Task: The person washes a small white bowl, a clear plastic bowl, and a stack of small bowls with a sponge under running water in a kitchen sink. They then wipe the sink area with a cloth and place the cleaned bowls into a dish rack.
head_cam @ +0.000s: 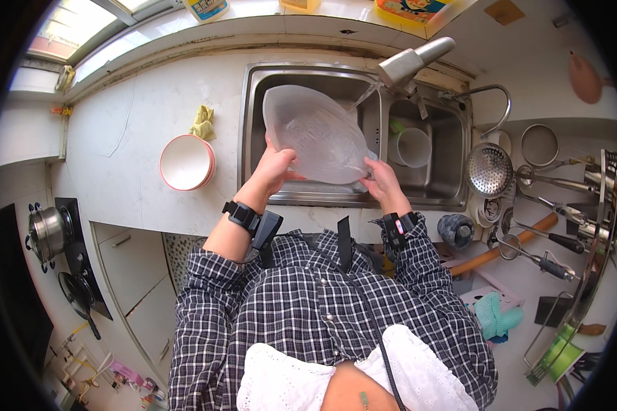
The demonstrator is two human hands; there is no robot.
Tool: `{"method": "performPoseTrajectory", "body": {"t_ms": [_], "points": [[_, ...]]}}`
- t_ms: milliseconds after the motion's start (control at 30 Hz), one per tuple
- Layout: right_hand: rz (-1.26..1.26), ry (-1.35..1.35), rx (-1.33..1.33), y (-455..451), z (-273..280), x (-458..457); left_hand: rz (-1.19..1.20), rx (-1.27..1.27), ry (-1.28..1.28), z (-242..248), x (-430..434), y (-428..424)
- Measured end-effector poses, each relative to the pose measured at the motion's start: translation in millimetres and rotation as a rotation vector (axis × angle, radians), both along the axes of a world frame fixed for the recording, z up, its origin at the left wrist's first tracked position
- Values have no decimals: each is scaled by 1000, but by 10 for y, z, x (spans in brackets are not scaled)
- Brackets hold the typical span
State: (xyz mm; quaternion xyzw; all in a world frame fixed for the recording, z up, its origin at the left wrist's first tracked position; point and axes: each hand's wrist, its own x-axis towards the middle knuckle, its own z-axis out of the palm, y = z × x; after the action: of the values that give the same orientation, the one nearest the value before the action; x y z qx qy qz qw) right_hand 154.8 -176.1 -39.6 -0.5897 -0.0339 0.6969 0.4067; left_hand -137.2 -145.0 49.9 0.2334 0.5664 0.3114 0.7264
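Both hands grip a translucent plastic bowl [321, 133], tilted over the left basin of a stainless steel double sink [308, 69]. My left hand [275, 167] holds its near left rim, with the thumb on the inner side. At the bowl's right end is my right hand [383, 180]; something pale bluish shows beside its fingers, too little to name. Water runs from the faucet [409, 64] at the bowl's far right edge. Part of the left basin is hidden beneath the bowl. In the right basin sits a clear cup-like container [413, 147] beside something green.
Stacked white bowls with red rims [186, 162] and a yellow cloth [202, 123] lie on the counter at left. Hanging utensils, including a perforated skimmer [489, 169], crowd the right. Bottles [208, 9] line the sill. A pot [48, 234] stands on the stove at far left.
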Motion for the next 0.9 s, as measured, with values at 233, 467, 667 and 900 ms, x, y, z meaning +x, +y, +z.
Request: {"method": "performPoseTrajectory", "body": {"t_ms": [233, 467, 667, 900], "points": [[23, -150, 1, 81, -69, 153, 71, 455, 345, 122, -37, 127], [60, -117, 11, 107, -64, 132, -64, 755, 745, 467, -178, 210], [108, -135, 11, 98, 48, 76, 12, 778, 618, 735, -236, 240], [106, -175, -12, 80, 98, 75, -39, 877, 774, 771, -265, 225]]}}
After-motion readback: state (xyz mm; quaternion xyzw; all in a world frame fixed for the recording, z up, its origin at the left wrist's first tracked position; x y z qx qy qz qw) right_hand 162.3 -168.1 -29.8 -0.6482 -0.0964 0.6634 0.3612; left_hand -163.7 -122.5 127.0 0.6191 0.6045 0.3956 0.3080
